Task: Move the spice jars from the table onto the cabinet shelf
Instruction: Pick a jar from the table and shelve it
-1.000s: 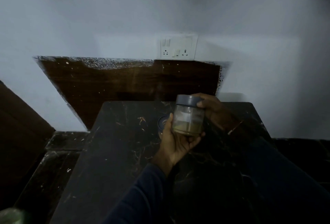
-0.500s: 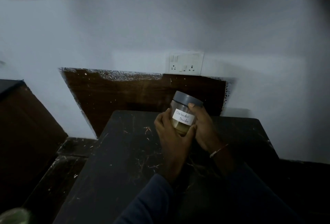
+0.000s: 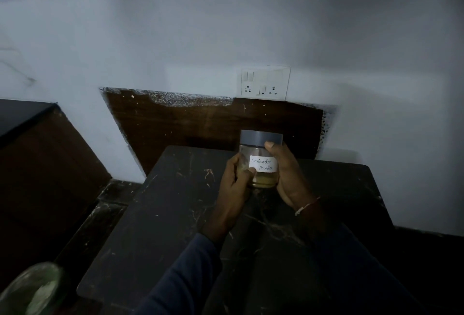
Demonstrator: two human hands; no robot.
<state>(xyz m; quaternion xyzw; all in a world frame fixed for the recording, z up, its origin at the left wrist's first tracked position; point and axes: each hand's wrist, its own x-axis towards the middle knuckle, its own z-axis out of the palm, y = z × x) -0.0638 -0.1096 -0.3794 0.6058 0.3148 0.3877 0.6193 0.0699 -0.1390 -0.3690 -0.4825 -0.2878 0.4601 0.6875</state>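
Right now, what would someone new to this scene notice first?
First, the glass jar with a grey lid, held up in both hands over the dark marble table, its handwritten label reading coriander powder. The left hand cups its side, the right hand wraps the other. Behind it, a white socket plate stands out on the pale wall.

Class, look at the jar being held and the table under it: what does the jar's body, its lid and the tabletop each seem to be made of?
Clear jar body: glass or clear plastic, see-through to yellowish powder. Grey round lid: likely matte plastic, dull, no shine. Dark tabletop: probably polished stone, pale veins.
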